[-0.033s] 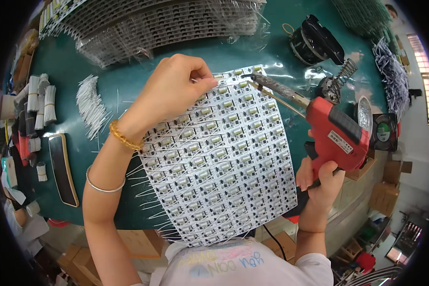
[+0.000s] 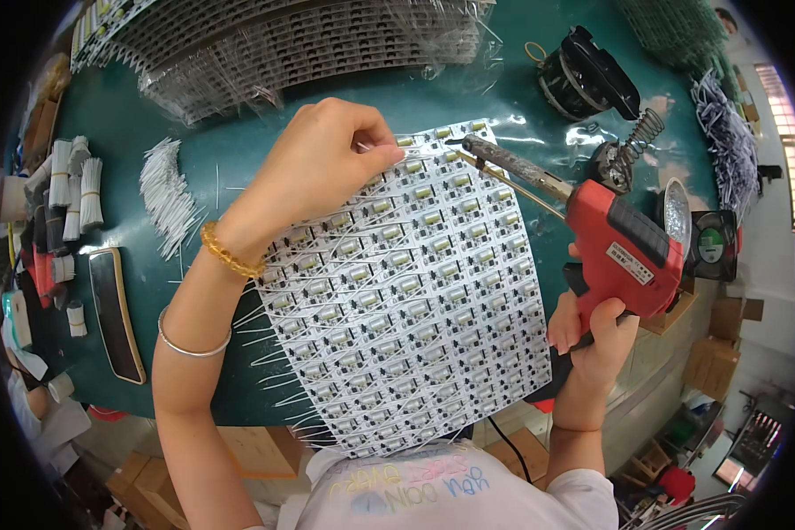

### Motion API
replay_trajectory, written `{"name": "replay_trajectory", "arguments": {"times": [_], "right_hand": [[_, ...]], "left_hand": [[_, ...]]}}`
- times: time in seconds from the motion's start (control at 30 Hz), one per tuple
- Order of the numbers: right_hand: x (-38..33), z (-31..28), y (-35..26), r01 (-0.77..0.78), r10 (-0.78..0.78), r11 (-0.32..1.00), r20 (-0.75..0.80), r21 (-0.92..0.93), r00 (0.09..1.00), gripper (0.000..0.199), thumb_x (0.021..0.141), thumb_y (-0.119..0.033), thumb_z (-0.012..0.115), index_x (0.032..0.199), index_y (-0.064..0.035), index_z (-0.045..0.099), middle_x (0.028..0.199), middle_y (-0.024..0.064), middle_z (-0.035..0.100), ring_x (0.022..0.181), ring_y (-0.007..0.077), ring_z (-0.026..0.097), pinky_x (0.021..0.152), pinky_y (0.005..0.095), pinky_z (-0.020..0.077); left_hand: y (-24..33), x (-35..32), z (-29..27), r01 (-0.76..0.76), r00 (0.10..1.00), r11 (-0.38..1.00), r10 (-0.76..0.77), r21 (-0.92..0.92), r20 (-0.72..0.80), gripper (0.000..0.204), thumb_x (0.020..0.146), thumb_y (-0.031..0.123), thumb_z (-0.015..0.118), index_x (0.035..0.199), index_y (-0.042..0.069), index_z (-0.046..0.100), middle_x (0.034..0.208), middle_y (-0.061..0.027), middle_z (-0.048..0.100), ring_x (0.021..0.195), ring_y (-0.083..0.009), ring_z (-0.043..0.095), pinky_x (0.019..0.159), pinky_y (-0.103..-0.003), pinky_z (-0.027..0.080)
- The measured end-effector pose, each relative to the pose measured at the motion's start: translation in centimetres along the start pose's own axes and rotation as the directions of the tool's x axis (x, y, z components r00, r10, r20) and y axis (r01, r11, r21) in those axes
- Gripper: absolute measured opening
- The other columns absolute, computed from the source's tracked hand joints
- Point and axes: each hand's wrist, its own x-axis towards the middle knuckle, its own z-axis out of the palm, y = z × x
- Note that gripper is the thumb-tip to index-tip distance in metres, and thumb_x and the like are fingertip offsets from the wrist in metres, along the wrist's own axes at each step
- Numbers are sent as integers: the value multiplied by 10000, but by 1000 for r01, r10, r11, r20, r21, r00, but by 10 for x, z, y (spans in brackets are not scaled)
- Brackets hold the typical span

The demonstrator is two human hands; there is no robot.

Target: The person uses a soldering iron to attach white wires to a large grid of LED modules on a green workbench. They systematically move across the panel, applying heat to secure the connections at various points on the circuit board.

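A white panel of many small circuit boards (image 2: 415, 291) lies on the green table (image 2: 238, 150), with thin white wire leads sticking out along its left edge. My left hand (image 2: 318, 168) rests on the panel's far edge, pinching a thin white wire (image 2: 382, 150) against a board there. My right hand (image 2: 592, 340) grips the handle of a red soldering gun (image 2: 623, 252). Its dark barrel reaches left, and the tip (image 2: 466, 143) sits close to my left fingertips over the panel's far edge.
Stacks of more panels under clear wrap (image 2: 283, 44) fill the far side. A bundle of cut white wires (image 2: 163, 199), rolled wire bundles (image 2: 72, 177) and a dark phone (image 2: 115, 314) lie at the left. A coil-spring iron stand (image 2: 627, 150), a black reel (image 2: 583, 79) and a small fan (image 2: 711, 243) stand at the right.
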Motion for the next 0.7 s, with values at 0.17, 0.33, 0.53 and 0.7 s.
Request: {"name": "replay_trajectory", "arguments": {"times": [0.17,0.33,0.53,0.7], "right_hand": [[2,-5,2,-37,38,999,103,-9,994,708,897,-540,525,1157,113,444,477,40,430,344,119,395,352,252,344],[4,-4,6,-58,58,998,82,0,995,656,904,-514,534,1115,101,453,482,51,442,349,129,404,358,261,354],[2,-8,7,-74,73,997,90,7,993,573,910,-457,564,1072,86,476,491,57,448,355,141,410,365,281,366],[-1,-4,9,-45,47,999,57,-26,997,602,881,-470,604,1065,90,484,487,52,445,354,138,408,363,275,356]], "left_hand": [[2,2,-1,-13,1000,999,12,40,16,196,801,148,702,817,-45,670,678,-62,633,614,-84,547,575,-241,442],[-1,2,-1,-31,1000,998,31,56,0,200,795,151,704,821,-43,666,677,-65,627,618,-90,549,577,-243,445],[1,2,-1,-34,999,997,34,72,-1,202,797,155,703,824,-42,666,678,-65,626,619,-91,550,576,-246,446],[0,2,0,-33,999,997,33,70,-4,205,799,157,703,821,-42,662,676,-66,625,612,-88,549,569,-243,445]]}}
